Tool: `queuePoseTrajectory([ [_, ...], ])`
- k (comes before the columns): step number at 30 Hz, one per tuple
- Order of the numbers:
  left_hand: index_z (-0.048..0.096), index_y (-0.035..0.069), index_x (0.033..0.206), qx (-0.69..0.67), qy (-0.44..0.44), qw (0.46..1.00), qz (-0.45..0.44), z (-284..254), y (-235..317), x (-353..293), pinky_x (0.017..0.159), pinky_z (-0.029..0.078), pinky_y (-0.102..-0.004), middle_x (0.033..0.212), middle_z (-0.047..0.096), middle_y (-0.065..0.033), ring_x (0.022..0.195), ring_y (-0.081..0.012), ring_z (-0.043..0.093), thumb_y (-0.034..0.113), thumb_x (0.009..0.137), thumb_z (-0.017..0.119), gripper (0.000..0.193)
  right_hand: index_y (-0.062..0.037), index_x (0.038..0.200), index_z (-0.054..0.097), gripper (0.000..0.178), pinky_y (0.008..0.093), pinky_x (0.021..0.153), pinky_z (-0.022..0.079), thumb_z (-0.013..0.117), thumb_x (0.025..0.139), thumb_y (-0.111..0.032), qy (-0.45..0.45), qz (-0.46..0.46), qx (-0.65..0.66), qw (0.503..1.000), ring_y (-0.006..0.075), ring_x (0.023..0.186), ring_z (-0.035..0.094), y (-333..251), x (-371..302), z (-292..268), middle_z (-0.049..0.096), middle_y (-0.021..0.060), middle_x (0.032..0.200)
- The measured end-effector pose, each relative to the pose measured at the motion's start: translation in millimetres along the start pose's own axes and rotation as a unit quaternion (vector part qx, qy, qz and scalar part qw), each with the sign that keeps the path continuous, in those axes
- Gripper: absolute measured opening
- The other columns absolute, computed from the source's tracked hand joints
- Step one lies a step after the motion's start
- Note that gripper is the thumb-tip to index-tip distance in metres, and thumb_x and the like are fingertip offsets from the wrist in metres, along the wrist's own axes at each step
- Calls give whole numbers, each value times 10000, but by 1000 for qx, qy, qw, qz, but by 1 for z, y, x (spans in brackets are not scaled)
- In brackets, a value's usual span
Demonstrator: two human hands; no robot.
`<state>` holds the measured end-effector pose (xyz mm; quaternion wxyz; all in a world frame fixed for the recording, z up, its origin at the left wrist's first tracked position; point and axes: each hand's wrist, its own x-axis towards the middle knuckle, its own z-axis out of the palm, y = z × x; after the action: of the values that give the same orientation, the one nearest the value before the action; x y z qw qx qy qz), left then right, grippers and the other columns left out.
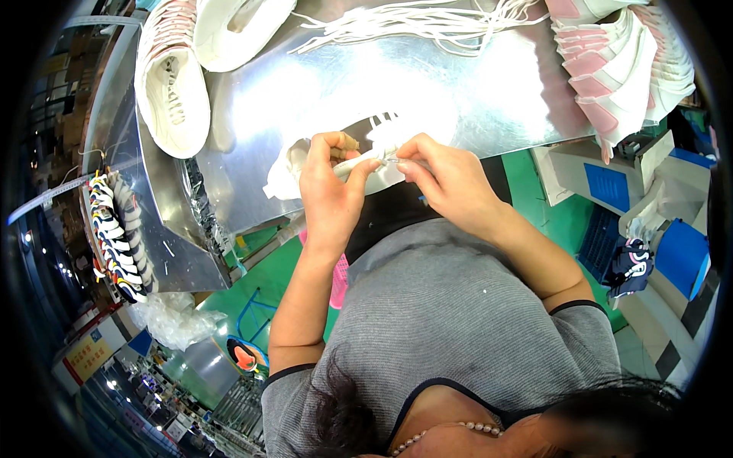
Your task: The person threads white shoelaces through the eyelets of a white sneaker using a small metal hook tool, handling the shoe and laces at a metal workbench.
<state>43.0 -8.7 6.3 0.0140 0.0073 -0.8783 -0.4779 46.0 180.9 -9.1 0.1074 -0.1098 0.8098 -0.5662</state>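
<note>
A white shoe upper (285,174) lies at the near edge of the metal table, partly hidden behind my fingers. My left hand (333,183) is closed on it, thumb and fingers pinching its edge near the lacing. Close by, my right hand (452,182) pinches a thin white shoelace end between thumb and forefinger; the fingertips of both hands almost meet there. Loops of white lace (384,122) stand up from the upper just beyond the fingers. How far the lace runs through the eyelets is too small to tell.
Loose white laces (427,27) spread over the far part of the metal table (321,91). Two white shoes (174,114) sit at the far left. Stacked pink-and-white uppers (611,72) fill the right end. Colourful uppers (114,237) hang in a row farther left.
</note>
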Motion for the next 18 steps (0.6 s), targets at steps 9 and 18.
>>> queuePoseTrajectory([
  [9, 572, -12, 1070, -88, -51, 993, -54, -1, -2, -9, 843, 508, -253, 983, 610, -44, 929, -102, 592, -55, 825, 763, 314, -81, 951, 549, 112, 428, 620, 496, 631, 927, -153, 31, -43, -186, 981, 304, 740, 663, -6, -1, 9, 653, 97, 802],
  [18, 590, -34, 1195, 86, -53, 994, 51, -14, -13, -26, 856, 527, -299, 1072, 691, -134, 919, -188, 659, -37, 893, 688, 318, -73, 962, 536, 104, 435, 588, 491, 611, 938, -141, 21, -39, -188, 981, 304, 742, 667, 0, -2, 26, 653, 90, 817],
])
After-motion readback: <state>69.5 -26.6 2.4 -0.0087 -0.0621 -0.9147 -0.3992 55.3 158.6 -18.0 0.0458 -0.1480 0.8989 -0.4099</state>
